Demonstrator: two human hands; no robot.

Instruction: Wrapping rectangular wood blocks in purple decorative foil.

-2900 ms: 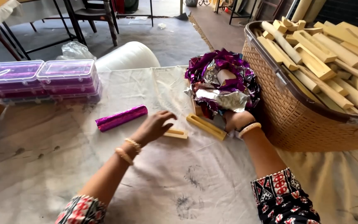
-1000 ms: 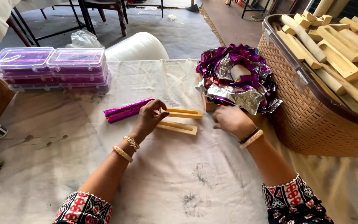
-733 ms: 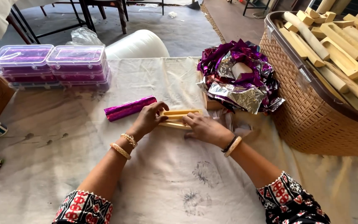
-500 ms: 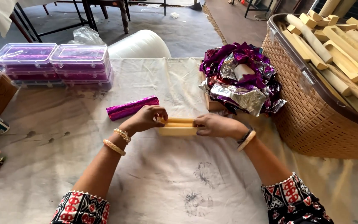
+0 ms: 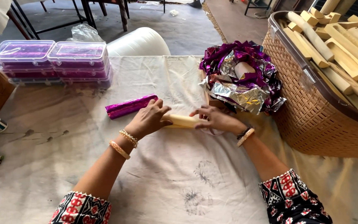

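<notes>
We hold the pale wooden block (image 5: 182,120) on the cloth (image 5: 179,186), its long axis running left to right; our left hand (image 5: 148,120) and right hand (image 5: 216,119) each close fingers round one end (equally near).

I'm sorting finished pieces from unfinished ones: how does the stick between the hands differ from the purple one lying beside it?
The pale wooden stick is bare and matte; the purple stick is covered in shiny foil. The pale wooden stick is held at both ends, by the left hand and the right hand; the purple stick lies untouched on the cloth. The pale one lies level across the view, the purple one slants. Both are elongated and similar in length.
</notes>
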